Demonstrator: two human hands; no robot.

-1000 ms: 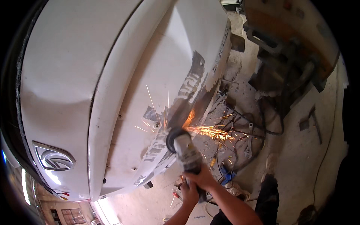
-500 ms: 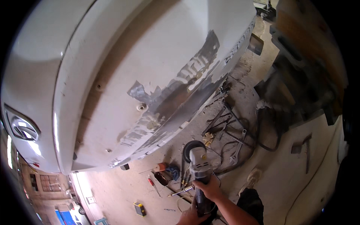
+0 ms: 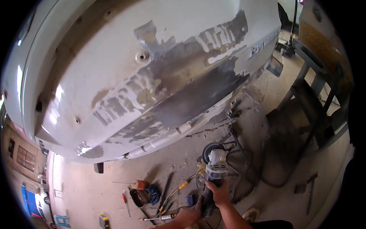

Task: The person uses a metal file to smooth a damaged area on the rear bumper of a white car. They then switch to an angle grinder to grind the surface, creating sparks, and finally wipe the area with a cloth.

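Note:
My right hand is wrapped round the dark body of an angle grinder, just behind its pale grey gear head. My left hand grips the same tool at its rear end. The grinder's round black disc points away from me, apart from the car and below its lower edge in the picture. Above it spreads the white car panel, dented, with grey and brown sanded patches and a bare dark metal strip along the bottom. Whether the disc spins I cannot tell.
On the floor lie a red screwdriver, an orange cup-like piece, a blue cloth, a hammer and a yellow-black box. Hoses and bars tangle right of the grinder. A dark metal frame stands at the right.
The view has turned, showing more of the panel's sanded area. Both hands and the grinder sit a little farther right in the picture, still held the same way.

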